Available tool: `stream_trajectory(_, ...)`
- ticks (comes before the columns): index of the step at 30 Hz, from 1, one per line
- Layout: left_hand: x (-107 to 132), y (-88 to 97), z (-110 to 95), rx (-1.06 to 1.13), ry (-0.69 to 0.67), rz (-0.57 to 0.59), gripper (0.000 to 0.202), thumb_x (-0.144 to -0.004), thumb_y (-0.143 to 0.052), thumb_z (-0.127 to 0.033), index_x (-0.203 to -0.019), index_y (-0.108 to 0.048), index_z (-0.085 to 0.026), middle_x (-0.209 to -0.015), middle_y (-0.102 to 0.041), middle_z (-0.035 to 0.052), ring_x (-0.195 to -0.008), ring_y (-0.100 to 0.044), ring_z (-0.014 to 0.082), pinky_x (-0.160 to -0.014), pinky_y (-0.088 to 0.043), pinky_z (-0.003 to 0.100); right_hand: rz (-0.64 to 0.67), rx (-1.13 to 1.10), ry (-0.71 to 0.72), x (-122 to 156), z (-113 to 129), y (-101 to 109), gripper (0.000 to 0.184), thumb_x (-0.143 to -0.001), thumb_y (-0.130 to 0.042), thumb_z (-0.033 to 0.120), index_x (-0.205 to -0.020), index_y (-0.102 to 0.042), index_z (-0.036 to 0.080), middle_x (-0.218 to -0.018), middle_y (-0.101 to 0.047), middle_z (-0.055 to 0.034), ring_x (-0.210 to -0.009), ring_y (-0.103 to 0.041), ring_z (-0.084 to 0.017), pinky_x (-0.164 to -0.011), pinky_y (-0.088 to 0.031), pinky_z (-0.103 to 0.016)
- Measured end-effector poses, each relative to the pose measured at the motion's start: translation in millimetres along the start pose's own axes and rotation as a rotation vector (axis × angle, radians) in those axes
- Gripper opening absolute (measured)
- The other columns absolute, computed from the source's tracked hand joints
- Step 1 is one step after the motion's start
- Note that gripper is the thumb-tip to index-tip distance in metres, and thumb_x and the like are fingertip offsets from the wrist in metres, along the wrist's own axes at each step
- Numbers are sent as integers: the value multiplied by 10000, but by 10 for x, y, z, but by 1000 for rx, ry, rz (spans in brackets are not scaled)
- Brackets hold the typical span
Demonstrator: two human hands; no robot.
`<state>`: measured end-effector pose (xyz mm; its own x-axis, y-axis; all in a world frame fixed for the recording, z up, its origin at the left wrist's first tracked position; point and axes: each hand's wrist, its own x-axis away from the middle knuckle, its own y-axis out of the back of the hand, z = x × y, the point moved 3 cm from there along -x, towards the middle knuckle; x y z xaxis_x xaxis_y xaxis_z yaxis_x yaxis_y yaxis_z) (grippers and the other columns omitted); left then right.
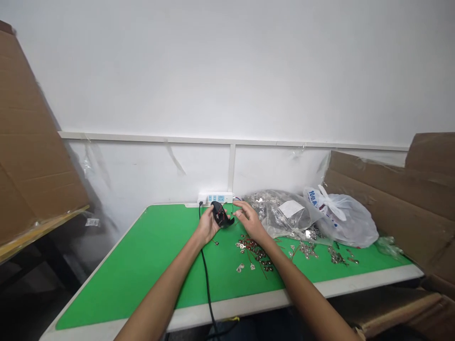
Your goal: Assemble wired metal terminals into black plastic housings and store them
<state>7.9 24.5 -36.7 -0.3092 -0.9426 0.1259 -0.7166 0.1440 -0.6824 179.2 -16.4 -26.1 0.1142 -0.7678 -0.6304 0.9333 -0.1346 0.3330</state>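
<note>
My left hand [208,226] grips a black curved plastic piece [221,217] with thin red wires inside it. Just right of that piece is my right hand [249,220], its fingers stretched toward it and a gap showing between thumb and forefinger. A fine dark wire lies close to those fingertips; whether they touch it is too small to tell. Below my right hand, small metal contact pieces with red wires [261,255] are scattered on the green mat [142,270]. A small metal end hangs or lies beneath my left hand.
A white power strip [216,196] sits against the wall, with a black cable [206,279] running to the front edge. On the right are a clear bag of metal parts [273,213], a tied white plastic bag [350,222] and loose parts [307,249]. Cardboard [384,203] stands beyond.
</note>
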Motion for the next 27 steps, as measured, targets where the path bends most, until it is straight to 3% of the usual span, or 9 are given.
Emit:
stream_trajectory(4, 34, -50, 0, -32, -126, 24, 165, -995, -635, -308, -913, -596, -171, -828, -714, 54, -783, -745, 185, -757, -637, 308, 97, 169, 79, 61, 92, -6, 662, -845, -758, 547, -1399, -564, 240, -1467, -571, -160, -1315, -590, -333, -1119, -491, -518)
stream_trajectory(8, 77, -72, -60, -51, -158, 23, 198, -960, -700, -343, -967, -607, -167, -868, -728, 67, -741, -744, 181, -656, -607, 256, 17, 171, 24, 33, 53, -75, 567, -882, -709, 465, -1368, -548, 221, -1393, -617, -165, -1323, -575, -323, -1165, -432, -534)
stream_trajectory(12, 89, -94, -84, -101, -96, 61, 317, -963, -660, -466, -1084, -632, -174, -894, -749, 91, -702, -748, 193, -608, -588, 257, -189, -99, -167, -51, -87, -52, 546, -905, -607, 541, -1341, -547, 217, -1353, -643, -148, -1239, -624, -294, -1030, -539, -458)
stream_trajectory(15, 111, -130, -18, -277, -131, 131, 462, -880, -723, -563, -1102, -625, -171, -920, -753, 103, -734, -753, 207, -639, -586, 272, -260, -313, -289, -97, -152, -24, 527, -877, -584, 625, -1227, -632, 234, -1267, -682, -109, -1058, -670, -265, -743, -593, -348)
stream_trajectory(18, 184, -173, 58, -624, -378, 203, 575, -773, -812, -583, -1128, -605, -181, -848, -725, 51, -705, -714, 191, -631, -553, 273, -359, -522, -366, -128, -203, -14, 573, -822, -591, 725, -1082, -686, 224, -923, -717, -45, -601, -572, -162, -474, -450, -278)
stream_trajectory(20, 253, -198, 95, -892, -587, 247, 512, -794, -801, -539, -1117, -610, -191, -764, -673, -2, -631, -640, 156, -584, -499, 256, -420, -602, -397, -142, -242, -11, 595, -805, -572, 779, -940, -689, 212, -637, -606, 19, -442, -418, -124, -408, -350, -271)
stream_trajectory(23, 339, -209, 100, -1235, -904, 259, 257, -862, -740, -423, -909, -612, -205, -651, -559, -43, -556, -520, 126, -532, -406, 243, -445, -661, -499, -137, -301, -6, 565, -814, -576, 778, -761, -647, 220, -493, -499, 50, -414, -411, -126, -405, -328, -265)
stream_trajectory(25, 385, -206, 61, -1356, -1142, 223, 204, -879, -714, -345, -819, -573, -210, -666, -548, -35, -578, -509, 127, -555, -407, 249, -403, -722, -617, -111, -327, -23, 548, -836, -585, 747, -698, -628, 218, -512, -554, 34, -441, -473, -131, -432, -368, -260)
stream_trajectory(27, 418, -201, 14, -1406, -1324, 186, 151, -889, -697, -304, -874, -582, -209, -762, -610, -4, -658, -565, 147, -610, -458, 264, -303, -788, -718, -79, -331, -70, 559, -868, -561, 729, -664, -623, 212, -545, -613, 10, -475, -525, -139, -463, -408, -259)
